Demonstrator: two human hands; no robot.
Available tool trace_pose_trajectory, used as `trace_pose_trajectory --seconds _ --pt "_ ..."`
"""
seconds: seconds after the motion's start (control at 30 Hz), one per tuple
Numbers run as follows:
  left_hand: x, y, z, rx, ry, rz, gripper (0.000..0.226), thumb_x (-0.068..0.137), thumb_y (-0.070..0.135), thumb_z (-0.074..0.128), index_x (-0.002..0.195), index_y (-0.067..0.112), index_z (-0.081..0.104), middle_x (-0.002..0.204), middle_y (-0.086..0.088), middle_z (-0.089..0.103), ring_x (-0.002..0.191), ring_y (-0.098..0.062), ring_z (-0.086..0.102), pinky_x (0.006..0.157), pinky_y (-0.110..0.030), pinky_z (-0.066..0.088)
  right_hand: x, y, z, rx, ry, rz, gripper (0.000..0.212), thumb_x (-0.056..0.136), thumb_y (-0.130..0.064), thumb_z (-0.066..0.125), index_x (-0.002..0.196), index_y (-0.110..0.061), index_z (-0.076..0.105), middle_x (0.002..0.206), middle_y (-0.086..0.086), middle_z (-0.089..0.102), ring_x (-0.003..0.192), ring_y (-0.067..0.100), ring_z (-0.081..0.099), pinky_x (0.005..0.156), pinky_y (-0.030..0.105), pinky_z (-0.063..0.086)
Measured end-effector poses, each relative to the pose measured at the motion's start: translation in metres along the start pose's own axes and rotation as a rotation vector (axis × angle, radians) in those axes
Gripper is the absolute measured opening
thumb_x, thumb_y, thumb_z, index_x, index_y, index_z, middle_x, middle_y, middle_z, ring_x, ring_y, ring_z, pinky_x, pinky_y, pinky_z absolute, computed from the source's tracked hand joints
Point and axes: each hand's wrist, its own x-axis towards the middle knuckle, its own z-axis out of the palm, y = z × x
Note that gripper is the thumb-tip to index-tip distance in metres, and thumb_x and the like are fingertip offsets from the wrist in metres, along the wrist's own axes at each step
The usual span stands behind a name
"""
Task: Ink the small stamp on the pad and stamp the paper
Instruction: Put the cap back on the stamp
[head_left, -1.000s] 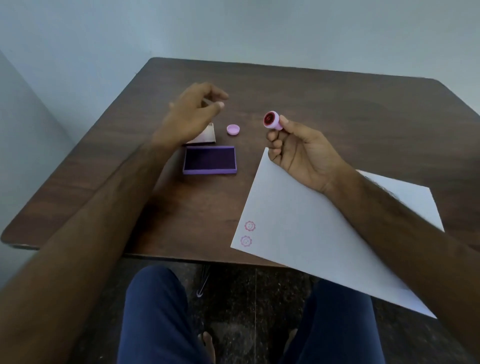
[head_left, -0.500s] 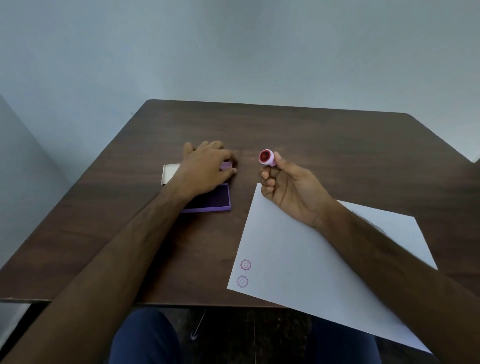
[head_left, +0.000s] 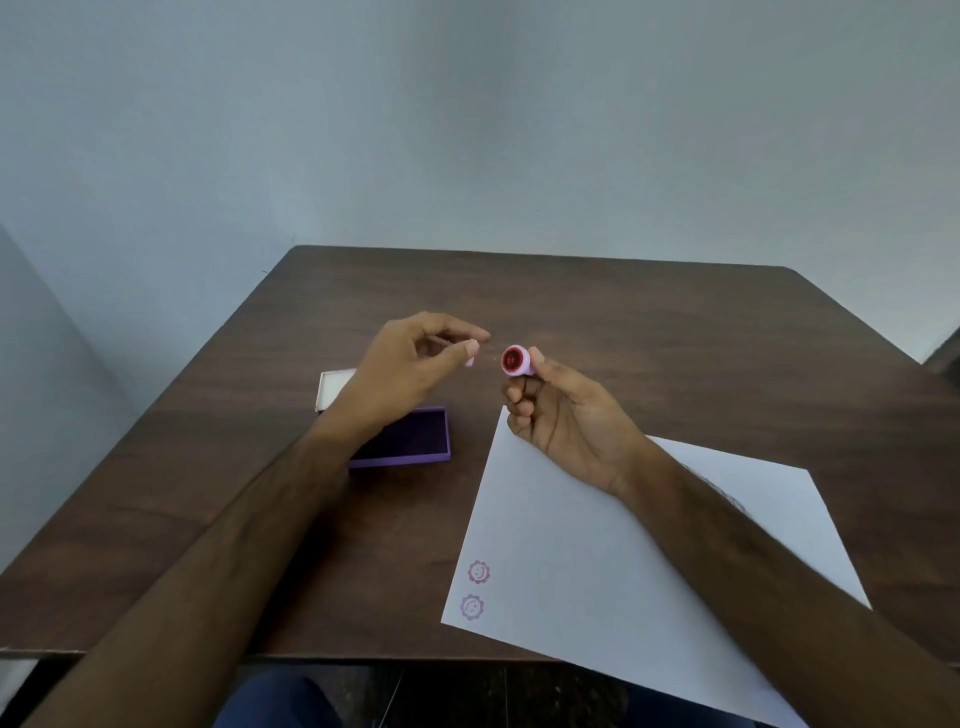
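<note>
The right hand pinches the small stamp in the air, red face turned toward the left hand, likely so the pink cap gripped there in curled fingertips can go on. The open purple ink pad sits toward the counter's left edge, under the left wrist. The paper overhangs the near edge and bears two prints.

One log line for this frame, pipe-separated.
left hand: pinches cap | right hand: holds stamp, inked face toward cap | ink pad: open | paper: two prints
</note>
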Motion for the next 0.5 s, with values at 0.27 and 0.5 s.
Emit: trace_pose_trajectory --seconds 0.27,0.5 --pt "-0.0043 -0.0028 0.0058 -0.51 -0.003 -0.199 0.03 0.091 0.046 0.068 0.113 0.028 0.076 0.106 0.001 0.076 0.094 -0.009 0.07 0.071 -0.02 0.053 -0.002 -0.0035 0.0031 -0.067 0.016 -0.101 0.017 0.092 -0.016 0.058 0.102 -0.004 0.066 0.079 0.006 0.06 0.066 0.01 0.053 0.065 0.022 0.049" --pt "-0.0051 -0.0025 0.0096 -0.679 -0.015 -0.196 0.021 0.087 0.037 0.075 0.102 0.022 0.075 0.104 -0.003 0.076 0.098 -0.019 0.073 0.078 -0.028 0.059 -0.0003 -0.0006 0.0069 -0.179 -0.049 -0.138 0.017 0.091 -0.009 0.059 0.107 -0.003 0.063 0.086 0.009 0.069 0.073 0.015 0.063 0.07 0.025 0.055"
